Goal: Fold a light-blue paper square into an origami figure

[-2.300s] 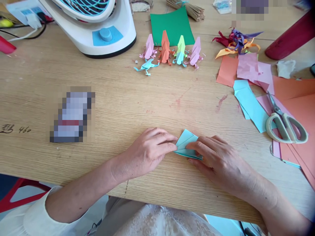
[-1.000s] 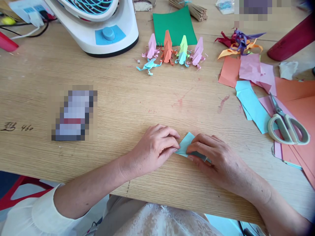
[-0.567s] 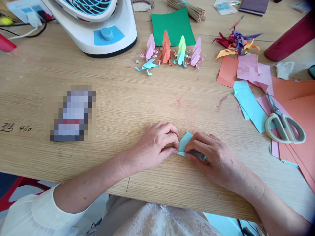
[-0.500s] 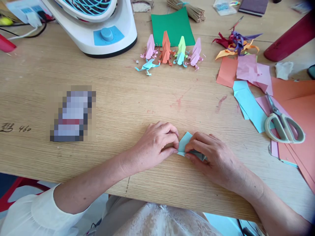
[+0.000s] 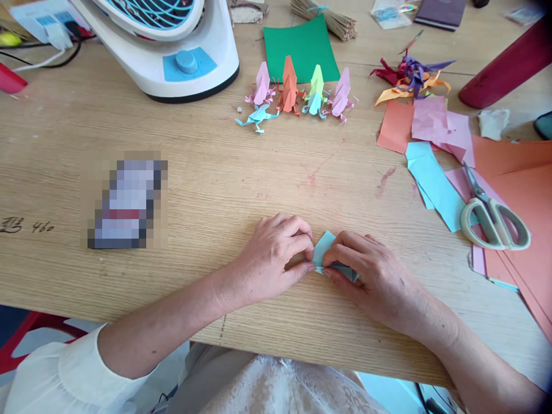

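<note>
One folded blue paper [image 5: 323, 245] on the wooden table [image 5: 207, 190], pinched between right hand [image 5: 374, 280] thumb and fingers, its right part hidden beneath them, left hand [image 5: 276, 253] curled at its left corner, grip unclear, white fan [image 5: 129, 54] cut off above, less paper showing than earlier

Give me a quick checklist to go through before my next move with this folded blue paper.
1. Left hand at the folded blue paper's left end: ok.
2. Right hand on the paper: ok, thumb and fingers hold it.
3. Paper edges lined up: cannot tell, fingers cover much of it.
4. Scissors apart from both hands: ok, lying on coloured paper to the right.
5. Paper figures away from the hands: ok, near the green sheet.
</note>
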`<action>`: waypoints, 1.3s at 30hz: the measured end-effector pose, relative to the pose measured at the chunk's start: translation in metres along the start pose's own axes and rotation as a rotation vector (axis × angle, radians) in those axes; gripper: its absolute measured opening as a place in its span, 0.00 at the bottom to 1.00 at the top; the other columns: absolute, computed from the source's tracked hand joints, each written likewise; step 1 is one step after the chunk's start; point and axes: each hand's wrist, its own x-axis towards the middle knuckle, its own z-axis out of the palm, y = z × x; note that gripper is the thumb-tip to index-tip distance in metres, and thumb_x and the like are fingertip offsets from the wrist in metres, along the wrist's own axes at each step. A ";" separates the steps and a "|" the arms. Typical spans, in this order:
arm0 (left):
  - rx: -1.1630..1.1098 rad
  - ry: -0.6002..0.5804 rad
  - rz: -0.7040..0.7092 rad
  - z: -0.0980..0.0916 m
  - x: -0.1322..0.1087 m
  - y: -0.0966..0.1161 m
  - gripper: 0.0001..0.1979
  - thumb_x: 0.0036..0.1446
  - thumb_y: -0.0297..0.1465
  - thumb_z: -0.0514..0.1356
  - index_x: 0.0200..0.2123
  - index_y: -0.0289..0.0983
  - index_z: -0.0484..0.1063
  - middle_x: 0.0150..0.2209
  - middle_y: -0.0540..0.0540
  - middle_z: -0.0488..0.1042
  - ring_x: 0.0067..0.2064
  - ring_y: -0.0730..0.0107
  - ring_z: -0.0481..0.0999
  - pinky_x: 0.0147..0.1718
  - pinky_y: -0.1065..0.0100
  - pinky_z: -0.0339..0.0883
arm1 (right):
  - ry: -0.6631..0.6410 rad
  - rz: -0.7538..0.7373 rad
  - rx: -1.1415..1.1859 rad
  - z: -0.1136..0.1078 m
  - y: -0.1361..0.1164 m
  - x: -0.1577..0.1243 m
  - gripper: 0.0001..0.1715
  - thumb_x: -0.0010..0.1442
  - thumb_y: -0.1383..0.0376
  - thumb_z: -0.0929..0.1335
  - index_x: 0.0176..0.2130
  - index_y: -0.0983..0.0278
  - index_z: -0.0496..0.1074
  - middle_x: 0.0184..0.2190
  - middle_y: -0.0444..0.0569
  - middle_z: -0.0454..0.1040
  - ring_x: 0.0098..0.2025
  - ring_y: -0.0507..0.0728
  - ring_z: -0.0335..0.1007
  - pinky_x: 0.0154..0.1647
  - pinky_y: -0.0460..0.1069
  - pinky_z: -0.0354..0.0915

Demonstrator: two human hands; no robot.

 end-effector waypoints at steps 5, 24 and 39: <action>0.005 -0.001 -0.023 0.001 -0.001 0.003 0.02 0.58 0.29 0.64 0.35 0.39 0.73 0.45 0.48 0.71 0.50 0.62 0.68 0.49 0.58 0.58 | 0.004 0.011 -0.016 -0.001 -0.002 0.001 0.03 0.65 0.70 0.66 0.38 0.62 0.69 0.34 0.45 0.69 0.35 0.55 0.65 0.37 0.50 0.54; 0.238 0.075 0.244 0.007 -0.013 0.004 0.09 0.68 0.27 0.56 0.44 0.44 0.76 0.48 0.49 0.75 0.49 0.64 0.68 0.48 0.58 0.57 | 0.066 -0.084 -0.051 -0.011 0.008 -0.032 0.10 0.69 0.71 0.62 0.41 0.65 0.73 0.37 0.52 0.70 0.39 0.57 0.65 0.40 0.53 0.65; 0.587 -0.108 0.437 -0.002 -0.029 0.018 0.14 0.68 0.23 0.51 0.53 0.31 0.71 0.49 0.41 0.75 0.48 0.61 0.72 0.50 0.56 0.64 | -0.092 -0.449 -0.308 -0.025 0.018 -0.031 0.23 0.72 0.70 0.55 0.60 0.67 0.67 0.36 0.53 0.72 0.35 0.58 0.66 0.38 0.55 0.64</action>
